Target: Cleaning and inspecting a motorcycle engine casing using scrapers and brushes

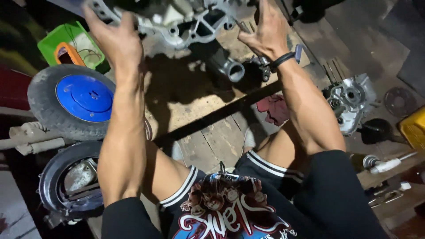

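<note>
Both hands gripped the grey engine casing (pixel 186 20): left hand (pixel 116 37) and right hand (pixel 265 31) clamped at opposite ends, long axis running left-right, round port (pixel 233 71) facing downward.

Blue-hubbed wheel (pixel 73 101), green box (pixel 71 44), maroon rag (pixel 274 108), second engine casing (pixel 349 102)

1. Engine case (pixel 177 20) at top centre, held above plank floor (pixel 208 128), between left hand (pixel 113 37) and right hand (pixel 265 31).
2. Wheel (pixel 73 99) at left, crate (pixel 71 44) behind it.
3. Second case half (pixel 349 102) at right, rag (pixel 274 108) left of it.
</note>
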